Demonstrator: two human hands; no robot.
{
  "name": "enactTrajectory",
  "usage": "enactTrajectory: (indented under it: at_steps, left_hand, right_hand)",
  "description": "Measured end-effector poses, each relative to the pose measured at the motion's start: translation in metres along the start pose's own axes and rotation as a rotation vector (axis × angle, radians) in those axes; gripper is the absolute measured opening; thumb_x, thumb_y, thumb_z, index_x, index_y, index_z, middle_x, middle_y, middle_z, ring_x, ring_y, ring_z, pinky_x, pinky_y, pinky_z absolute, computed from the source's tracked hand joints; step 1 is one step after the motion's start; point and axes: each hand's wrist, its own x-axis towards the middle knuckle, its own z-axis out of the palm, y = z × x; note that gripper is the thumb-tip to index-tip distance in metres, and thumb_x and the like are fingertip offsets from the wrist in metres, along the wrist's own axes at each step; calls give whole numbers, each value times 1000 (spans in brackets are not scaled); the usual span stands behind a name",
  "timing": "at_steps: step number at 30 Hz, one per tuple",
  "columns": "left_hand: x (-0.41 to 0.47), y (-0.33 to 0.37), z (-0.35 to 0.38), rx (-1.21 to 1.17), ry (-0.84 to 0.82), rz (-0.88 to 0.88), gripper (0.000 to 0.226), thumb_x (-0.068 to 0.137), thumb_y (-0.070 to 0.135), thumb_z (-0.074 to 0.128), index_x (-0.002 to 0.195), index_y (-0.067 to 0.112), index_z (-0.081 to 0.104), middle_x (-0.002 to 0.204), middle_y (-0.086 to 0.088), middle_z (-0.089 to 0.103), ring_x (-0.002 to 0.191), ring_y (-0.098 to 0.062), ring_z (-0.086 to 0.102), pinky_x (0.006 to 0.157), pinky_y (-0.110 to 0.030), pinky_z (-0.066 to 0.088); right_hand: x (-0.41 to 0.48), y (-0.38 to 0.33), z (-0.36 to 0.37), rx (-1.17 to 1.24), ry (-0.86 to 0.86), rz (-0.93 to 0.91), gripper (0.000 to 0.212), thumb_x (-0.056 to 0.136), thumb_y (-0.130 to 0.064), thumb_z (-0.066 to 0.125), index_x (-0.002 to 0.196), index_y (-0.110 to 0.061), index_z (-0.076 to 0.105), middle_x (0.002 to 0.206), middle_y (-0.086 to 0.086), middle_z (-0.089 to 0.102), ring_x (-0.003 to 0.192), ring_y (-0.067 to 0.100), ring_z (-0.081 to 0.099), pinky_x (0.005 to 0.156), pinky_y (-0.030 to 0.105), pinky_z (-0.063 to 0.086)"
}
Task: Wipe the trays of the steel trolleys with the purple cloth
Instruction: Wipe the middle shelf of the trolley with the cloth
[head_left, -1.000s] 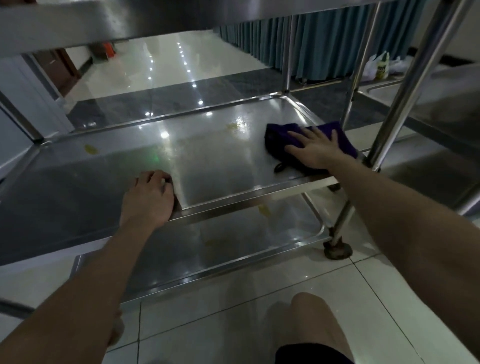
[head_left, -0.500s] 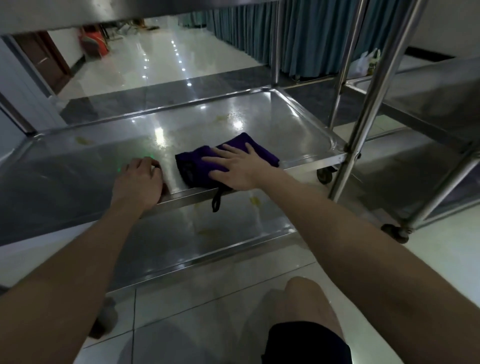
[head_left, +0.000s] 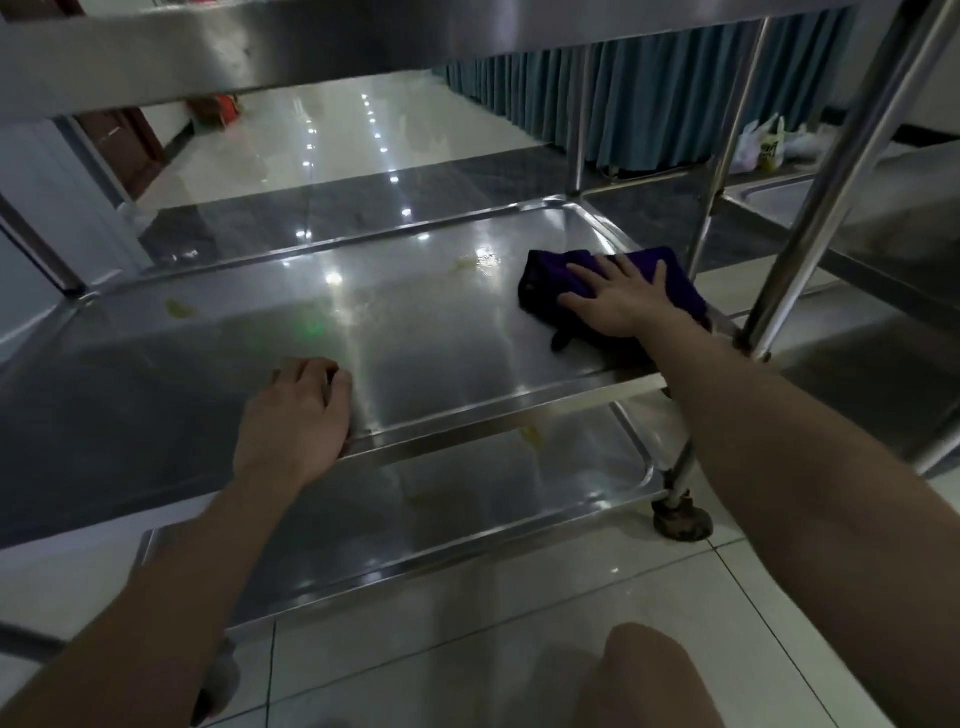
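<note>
Right hand (head_left: 615, 301) — fingers spread flat, pressing crumpled purple cloth (head_left: 550, 283) onto shiny steel middle tray (head_left: 441, 338). Left hand (head_left: 298, 410) grips tray's near rim; yellowish smears (head_left: 470, 265) just beyond cloth.

Cloth (head_left: 675, 280) is reading deep purple, near black in its folds. Middle tray (head_left: 441, 353) is showing bare silver-grey steel, carrying yellowish smears (head_left: 179, 309) and a small green glint (head_left: 311, 329). Lower tray (head_left: 363, 530) is showing the same grey, with a yellow stain (head_left: 532, 437). Curtain (head_left: 649, 78) is hanging teal-blue in vertical pleats. Floor tiles (head_left: 493, 623) are appearing off-white with thin dark grout lines; a dark grey speckled band (head_left: 467, 182) is running beyond.
</note>
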Motion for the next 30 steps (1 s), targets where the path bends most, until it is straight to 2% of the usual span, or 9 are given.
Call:
enactTrajectory:
  at_steps: [3, 8, 11, 14, 16, 19, 22, 26, 30]
  left_hand:
    - [1, 3, 3, 13, 67, 4, 49, 111, 38, 29, 128, 12, 67, 132, -19, 66, 118, -44, 60, 100, -51, 51]
    - [-1, 6, 1, -38, 117, 31, 29, 110, 17, 46, 119, 4, 71, 122, -25, 70, 110, -47, 63, 96, -55, 54]
    - [1, 7, -2, -76, 84, -62, 38, 113, 31, 39, 135, 14, 65, 135, -19, 66, 123, -42, 59, 105, -50, 50]
    - [-2, 13, -3, -126, 55, -85, 45, 113, 35, 35, 147, 15, 57, 144, -18, 62, 132, -41, 56, 111, -50, 45]
    - [-7, 16, -8, -167, 43, -103, 48, 114, 37, 31, 151, 16, 52, 148, -17, 60, 135, -41, 55, 112, -51, 44]
    - [-15, 21, -16, -260, 18, -122, 49, 115, 39, 28, 155, 19, 47, 153, -16, 58, 140, -38, 53, 116, -52, 43]
    - [-13, 9, -29, -349, 33, -83, 48, 115, 36, 31, 153, 15, 52, 152, -17, 58, 141, -36, 51, 120, -51, 40]
    - [-12, -53, -36, -18, 109, -87, 69, 105, 46, 19, 146, 11, 62, 146, -18, 63, 141, -38, 52, 120, -48, 36]
    - [-12, -80, -18, 13, 98, -161, 55, 112, 41, 30, 150, 14, 58, 154, -16, 58, 151, -34, 44, 127, -48, 27]
  right_hand:
    - [27, -42, 2, 0, -10, -17, 85, 96, -87, 21, 171, -48, 10, 183, -3, -2, 167, 30, -10, 122, 76, -17]
    - [11, -105, 19, -26, -59, -190, 85, 95, -87, 19, 171, -49, 6, 182, -4, -6, 167, 28, -12, 122, 75, -17]
    - [-32, -116, 32, -36, -64, -324, 81, 94, -88, 17, 168, -57, 2, 182, -11, -7, 167, 22, -13, 123, 72, -18]
    - [-79, -119, 47, -44, -52, -400, 84, 88, -91, 10, 165, -60, 0, 181, -15, -7, 167, 18, -12, 123, 71, -18]
    - [-93, -134, 49, -65, -51, -390, 83, 89, -89, 8, 166, -60, 0, 181, -12, -8, 167, 22, -12, 122, 73, -18]
    - [-100, -176, 46, -83, -91, -407, 77, 100, -84, 16, 169, -54, -1, 182, -4, -12, 167, 30, -16, 121, 77, -19]
    - [-93, -204, 45, -57, -123, -427, 79, 100, -85, 22, 169, -53, 0, 181, -2, -15, 166, 33, -19, 120, 79, -19]
    - [-76, -204, 51, -46, -118, -405, 91, 86, -96, 16, 167, -58, 0, 182, -5, -13, 166, 33, -18, 118, 80, -19]
    - [-40, -223, 50, -70, -105, -370, 95, 83, -98, 13, 168, -57, 0, 182, -2, -13, 165, 36, -18, 117, 83, -18]
